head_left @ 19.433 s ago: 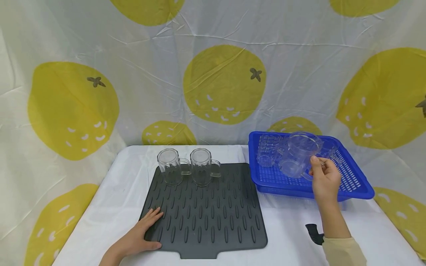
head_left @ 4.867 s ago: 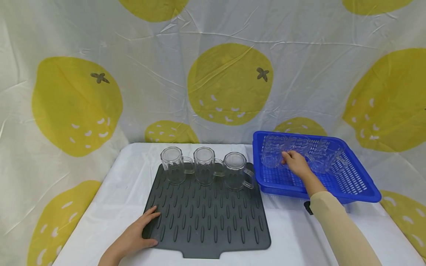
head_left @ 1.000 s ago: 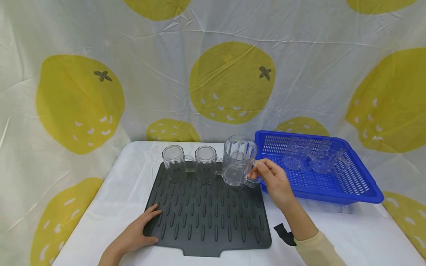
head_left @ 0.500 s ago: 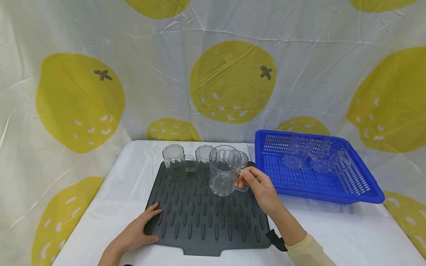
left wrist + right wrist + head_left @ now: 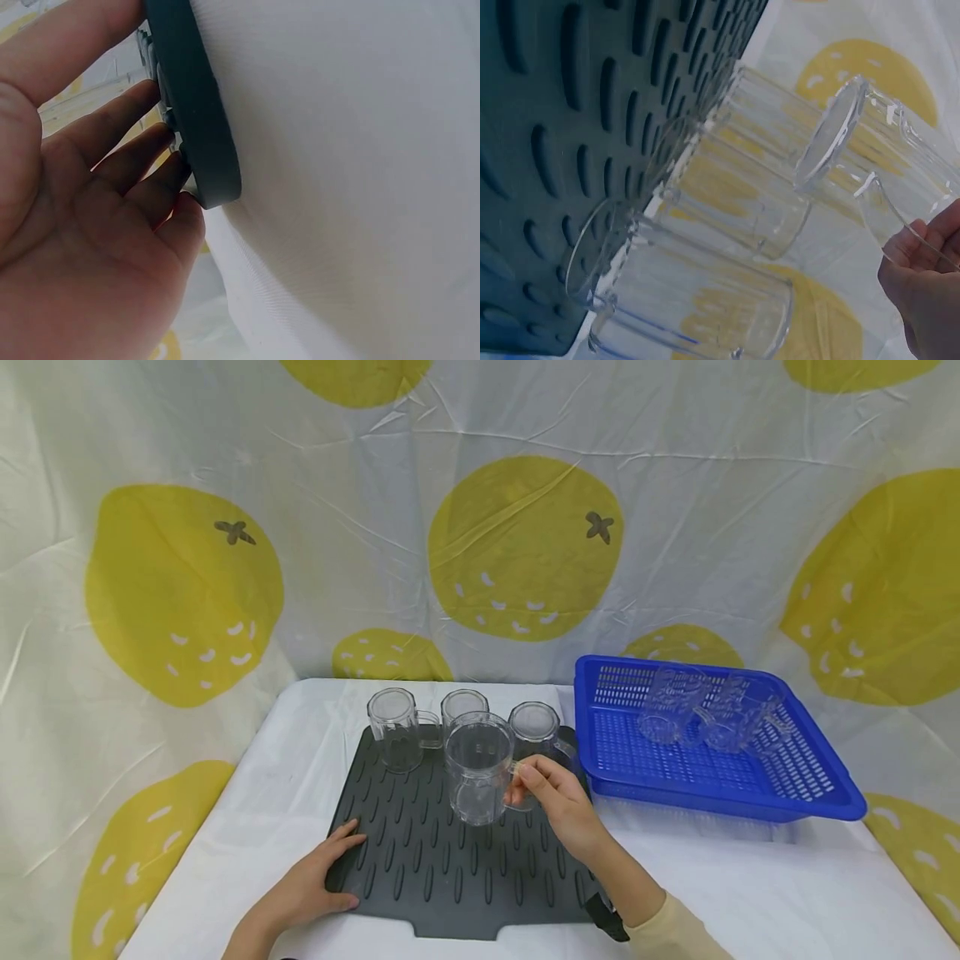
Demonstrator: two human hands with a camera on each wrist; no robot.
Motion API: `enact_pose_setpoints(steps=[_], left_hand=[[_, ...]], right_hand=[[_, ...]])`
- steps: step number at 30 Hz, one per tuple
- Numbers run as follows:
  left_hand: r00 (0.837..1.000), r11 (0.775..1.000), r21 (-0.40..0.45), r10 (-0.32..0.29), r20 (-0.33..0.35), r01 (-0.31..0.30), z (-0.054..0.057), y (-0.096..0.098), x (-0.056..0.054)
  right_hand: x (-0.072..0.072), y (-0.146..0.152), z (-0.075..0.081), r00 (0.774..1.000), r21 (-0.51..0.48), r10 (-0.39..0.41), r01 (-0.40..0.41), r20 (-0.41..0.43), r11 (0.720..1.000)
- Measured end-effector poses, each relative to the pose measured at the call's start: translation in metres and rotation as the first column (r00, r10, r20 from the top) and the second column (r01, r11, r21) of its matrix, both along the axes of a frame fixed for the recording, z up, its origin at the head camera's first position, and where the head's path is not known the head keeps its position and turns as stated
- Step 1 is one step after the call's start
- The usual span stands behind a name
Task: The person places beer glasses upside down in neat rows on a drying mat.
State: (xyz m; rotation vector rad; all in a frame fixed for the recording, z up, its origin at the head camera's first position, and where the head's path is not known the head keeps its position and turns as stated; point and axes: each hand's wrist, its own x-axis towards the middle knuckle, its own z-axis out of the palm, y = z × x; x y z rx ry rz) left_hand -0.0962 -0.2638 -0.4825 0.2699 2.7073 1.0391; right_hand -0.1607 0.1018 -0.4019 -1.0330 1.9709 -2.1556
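My right hand (image 5: 562, 810) pinches the handle of a clear glass mug (image 5: 478, 781), held mouth up above the dark grey drying mat (image 5: 450, 881). In the right wrist view this mug (image 5: 892, 142) is apart from the mat. Three more glass mugs stand upside down along the mat's back edge: the left mug (image 5: 395, 735), the middle mug (image 5: 462, 703), partly behind the held one, and the right mug (image 5: 534, 724). My left hand (image 5: 300, 885) rests at the mat's left edge with fingers extended. The left wrist view shows its fingertips touching the mat's edge (image 5: 202, 120).
A blue plastic basket (image 5: 720, 806) stands right of the mat. It holds more glass mugs, one mug (image 5: 670, 706) beside another mug (image 5: 738, 718). White cloth (image 5: 750, 893) covers the table. Behind hangs a curtain (image 5: 360, 527) printed with lemons.
A third mug now stands on the mat, and another has left the basket in my right hand. Over the last second that mug has moved left and nearer. My left hand stays put.
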Motion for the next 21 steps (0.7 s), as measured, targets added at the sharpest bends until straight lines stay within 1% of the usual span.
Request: enact_pose_setpoints(steps=[7, 9, 12, 15, 17, 19, 20, 21], left_hand=[[1.000, 1.000, 0.008, -0.002, 0.002, 0.002, 0.001, 0.001, 0.001], [1.000, 1.000, -0.005, -0.002, 0.000, 0.002, 0.002, 0.002, 0.000], [1.000, 0.999, -0.046, 0.005, 0.008, -0.005, 0.003, 0.005, -0.001], [0.999, 0.994, -0.107, 0.027, 0.027, -0.024, 0.011, 0.011, -0.002], [0.999, 0.991, -0.130, 0.038, 0.022, -0.035, 0.019, 0.018, -0.003], [0.999, 0.993, -0.114, 0.033, -0.002, -0.033, 0.027, 0.027, -0.006], [1.000, 0.996, -0.091, 0.022, -0.019, -0.024, 0.030, 0.032, -0.008], [0.999, 0.999, -0.049, 0.007, -0.040, -0.009, 0.033, 0.036, -0.010]], right_hand=[[0.002, -0.011, -0.007, 0.999, -0.018, 0.045, -0.044, 0.021, 0.999], [0.003, -0.014, -0.008, 0.998, -0.029, 0.059, -0.058, 0.035, 0.998], [0.004, -0.019, -0.010, 0.996, -0.040, 0.078, -0.076, 0.047, 0.996], [0.005, -0.022, -0.011, 0.995, -0.049, 0.089, -0.087, 0.043, 0.995], [0.005, -0.023, -0.011, 0.995, -0.055, 0.094, -0.092, 0.038, 0.994], [0.005, -0.024, -0.011, 0.995, -0.059, 0.097, -0.095, 0.031, 0.994], [0.005, -0.024, -0.010, 0.995, -0.060, 0.098, -0.096, 0.031, 0.994], [0.005, -0.024, -0.009, 0.995, -0.061, 0.098, -0.096, 0.030, 0.994]])
